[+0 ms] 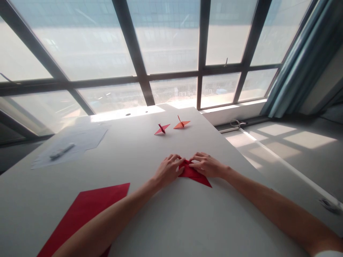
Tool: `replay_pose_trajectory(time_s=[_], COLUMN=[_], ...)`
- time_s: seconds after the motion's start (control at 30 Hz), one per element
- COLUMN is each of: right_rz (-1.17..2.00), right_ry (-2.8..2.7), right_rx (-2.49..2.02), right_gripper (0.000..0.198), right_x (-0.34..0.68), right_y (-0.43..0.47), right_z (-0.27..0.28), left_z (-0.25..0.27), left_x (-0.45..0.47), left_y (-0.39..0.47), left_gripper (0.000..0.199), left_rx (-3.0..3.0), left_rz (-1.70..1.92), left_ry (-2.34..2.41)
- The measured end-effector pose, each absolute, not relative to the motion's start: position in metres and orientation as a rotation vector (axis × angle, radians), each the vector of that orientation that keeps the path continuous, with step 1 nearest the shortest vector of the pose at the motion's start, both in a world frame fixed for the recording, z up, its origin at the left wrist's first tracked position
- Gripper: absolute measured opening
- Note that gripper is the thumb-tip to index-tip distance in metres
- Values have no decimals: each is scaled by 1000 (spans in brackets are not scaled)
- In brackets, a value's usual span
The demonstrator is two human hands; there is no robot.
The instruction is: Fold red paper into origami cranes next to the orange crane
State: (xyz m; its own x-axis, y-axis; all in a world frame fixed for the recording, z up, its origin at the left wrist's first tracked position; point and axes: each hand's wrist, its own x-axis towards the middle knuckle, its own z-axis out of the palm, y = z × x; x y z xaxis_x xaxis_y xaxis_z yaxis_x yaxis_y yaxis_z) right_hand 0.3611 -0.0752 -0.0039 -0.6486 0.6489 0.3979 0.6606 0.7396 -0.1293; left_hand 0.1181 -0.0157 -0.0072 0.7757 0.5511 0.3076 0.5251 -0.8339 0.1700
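A piece of folded red paper [194,174] lies on the white table in front of me, with one pointed corner reaching toward the lower right. My left hand [169,166] grips its left side, fingers curled over the far edge and thumb on the near part. From the other side my right hand [205,164] presses its fingers onto the upper part of the same paper. The fingertips of both hands are close together at the far fold, and they partly hide it. Beyond them stand a red paper crane [162,130] and an orange paper crane [182,124].
A large red paper sheet [88,207] lies at the lower left, partly under my left forearm. White papers [93,137] with a pale, pen-like stick [62,151] rest on the table [134,153] at the far left. Windows stand behind; a blue curtain [292,60] hangs at right.
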Motion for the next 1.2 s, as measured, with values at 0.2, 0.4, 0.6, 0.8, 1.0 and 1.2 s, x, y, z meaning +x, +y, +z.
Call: replay_pose_trajectory(time_s=[0.2,0.4,0.6,0.8,1.0,1.2], right_rz=[12,14,-14,79,216,278], right_ry=[-2519,-2544,-2584,-2621,-2696,-2659], right_rx=[-1007,-1000,-996,-1095,-1160,-1147], right_gripper=[28,24,31,48,61,64], right_x=[364,368,370,377,380,380], right_y=[-77,-77,-79,-90,-96,-96], right_z=[-2,-2,-5,-7,-2,-2], left_z=[-7,-7,-7,-8,-4,-4], left_x=[118,119,120,120,121,120], left_y=[-16,-18,-20,-21,-21,-18], left_gripper=[32,36,37,34,43,59], left_rx=[2974,3018,3044,3056,3082,3024], left_rz=[470,395,351,365,391,265], left_ry=[825,859,910,909,793,355])
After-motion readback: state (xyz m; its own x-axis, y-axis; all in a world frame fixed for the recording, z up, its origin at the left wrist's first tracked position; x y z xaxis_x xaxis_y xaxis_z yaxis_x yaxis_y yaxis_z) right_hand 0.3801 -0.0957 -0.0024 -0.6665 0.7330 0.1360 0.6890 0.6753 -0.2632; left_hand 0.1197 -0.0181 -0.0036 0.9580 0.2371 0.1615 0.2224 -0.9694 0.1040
